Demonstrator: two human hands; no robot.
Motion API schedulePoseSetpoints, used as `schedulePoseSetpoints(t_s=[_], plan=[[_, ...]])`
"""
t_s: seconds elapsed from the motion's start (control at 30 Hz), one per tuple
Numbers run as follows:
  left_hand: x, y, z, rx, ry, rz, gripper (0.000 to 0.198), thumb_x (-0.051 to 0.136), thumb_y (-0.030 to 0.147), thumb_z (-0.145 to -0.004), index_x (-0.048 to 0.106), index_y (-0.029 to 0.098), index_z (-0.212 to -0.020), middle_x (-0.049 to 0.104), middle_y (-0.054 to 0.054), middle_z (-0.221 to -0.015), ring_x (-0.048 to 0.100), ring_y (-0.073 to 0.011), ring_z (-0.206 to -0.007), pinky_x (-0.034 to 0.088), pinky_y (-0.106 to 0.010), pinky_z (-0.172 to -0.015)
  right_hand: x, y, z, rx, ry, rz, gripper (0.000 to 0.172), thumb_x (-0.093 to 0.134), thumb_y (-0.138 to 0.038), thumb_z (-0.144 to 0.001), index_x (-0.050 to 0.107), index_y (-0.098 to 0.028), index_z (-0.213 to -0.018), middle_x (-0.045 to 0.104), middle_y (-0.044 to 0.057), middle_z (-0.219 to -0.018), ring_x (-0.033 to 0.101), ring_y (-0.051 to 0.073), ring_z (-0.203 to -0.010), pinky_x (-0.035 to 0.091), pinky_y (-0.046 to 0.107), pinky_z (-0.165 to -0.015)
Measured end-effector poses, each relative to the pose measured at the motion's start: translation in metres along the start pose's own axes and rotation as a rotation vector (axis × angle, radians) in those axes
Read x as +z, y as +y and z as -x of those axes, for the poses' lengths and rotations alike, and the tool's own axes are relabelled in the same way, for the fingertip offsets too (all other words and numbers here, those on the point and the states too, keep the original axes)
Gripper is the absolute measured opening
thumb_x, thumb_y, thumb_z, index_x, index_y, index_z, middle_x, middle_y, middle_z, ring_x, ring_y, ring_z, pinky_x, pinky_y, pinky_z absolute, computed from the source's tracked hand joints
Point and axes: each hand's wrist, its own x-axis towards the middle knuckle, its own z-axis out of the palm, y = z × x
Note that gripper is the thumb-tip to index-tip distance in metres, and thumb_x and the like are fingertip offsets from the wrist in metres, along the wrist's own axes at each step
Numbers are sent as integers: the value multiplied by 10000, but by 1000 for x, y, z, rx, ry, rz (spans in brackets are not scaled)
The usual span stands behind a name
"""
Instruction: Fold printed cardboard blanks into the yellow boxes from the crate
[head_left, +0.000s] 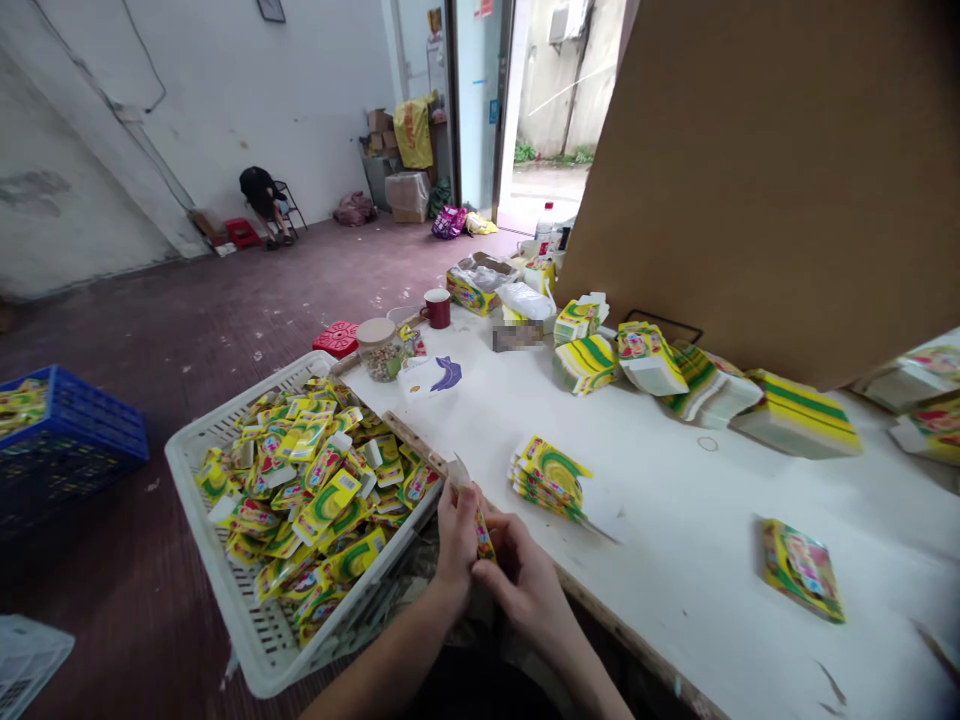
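Near the table's edge, my left hand is closed round a small printed cardboard box, with a pale flap sticking up past the fingers. My right hand curls at the box's lower end, thumb and fingers pinching it. Much of the box is hidden by the fingers. To the left stands a white plastic basket, heaped with small yellow-green boxes. Just beyond my hands, a fanned pile of flat cartons lies on the white table.
Stacks of cartons line the table below a large brown board. A jar, a red mug and a tissue pack stand farther back. A blue crate is on the floor; a bent-over person sits by the wall.
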Motion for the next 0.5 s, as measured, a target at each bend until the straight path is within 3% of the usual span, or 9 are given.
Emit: schedulePoseSetpoints(t_s=[0.07,0.17,0.3,0.4,0.5], plan=[[-2,2,-1,25,6,-31,512,620,707,-700,493,212,-732,477,48,-617,495,-109,-559,454,-224,-564,1,-2,0,-12,-5,44,201,628,-331,-823,599,-201,-973,656,14,-819,582,179,-716,461,273,-653],[-2,7,1,40,-29,-63,512,501,707,-789,559,205,-867,621,-20,-809,607,-159,-748,507,-267,-712,-7,0,-4,3,116,123,160,550,-327,-868,637,-195,-894,689,28,-791,623,202,-719,490,291,-659],[-2,18,1,46,-131,-135,363,552,520,-863,605,183,-988,686,-50,-941,652,-209,-892,514,-334,-831,-29,4,-8,-10,235,176,227,538,-371,-881,669,-187,-908,711,52,-796,643,226,-713,503,308,-636],[-9,30,-5,77,-152,-188,366,606,469,-844,611,164,-1047,682,-75,-1015,629,-234,-996,484,-355,-907,-41,3,-6,-97,288,270,200,560,-342,-879,702,-211,-930,717,55,-819,645,233,-741,507,332,-676],[-19,51,-11,201,-183,-282,534,642,488,-812,508,184,-1230,602,-112,-1210,561,-247,-1139,426,-380,-997,-49,2,-2,-262,336,489,197,552,-265,-890,716,-272,-999,722,53,-899,627,248,-849,481,399,-793]])
